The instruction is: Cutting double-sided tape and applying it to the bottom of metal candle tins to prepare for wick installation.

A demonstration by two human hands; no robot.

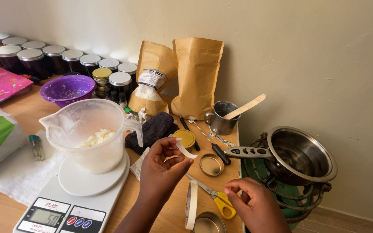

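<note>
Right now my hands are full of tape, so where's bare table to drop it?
Bare wood shows between the scale and the tape roll, under the left hand. A smaller patch lies between the purple bowl and the jug. Around the scissors, tin lids and cup it is crowded.

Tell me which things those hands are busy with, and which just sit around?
In use: left hand pinching a white tape strip; right hand; tape roll; yellow-handled scissors.

Lying about: measuring jug on scale; purple bowl; brown pouches; saucepan.
</note>
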